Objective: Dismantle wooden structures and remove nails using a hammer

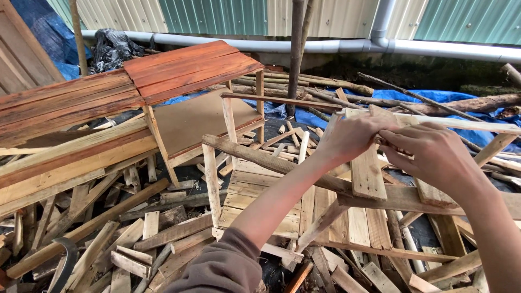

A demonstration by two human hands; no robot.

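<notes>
My left hand (351, 137) is closed over the near end of a long pale wooden slat (471, 124), which runs off to the right across an unfinished wooden frame (255, 153). My right hand (437, 157) meets it fingertip to fingertip just below the slat. Its fingers pinch a small thin piece of wood (382, 142), mostly hidden by both hands. A short upright board (367, 173) of the frame stands directly under my hands. A brown sleeve (222, 268) covers my left forearm.
A small wooden house with a red-brown plank roof (187, 69) stands to the left. Offcuts litter the ground (135, 239), with a curved blade (66, 261) among them. Behind are a thin tree trunk (296, 54), branches on a blue tarp (412, 97), a grey pipe (445, 50) and a corrugated wall.
</notes>
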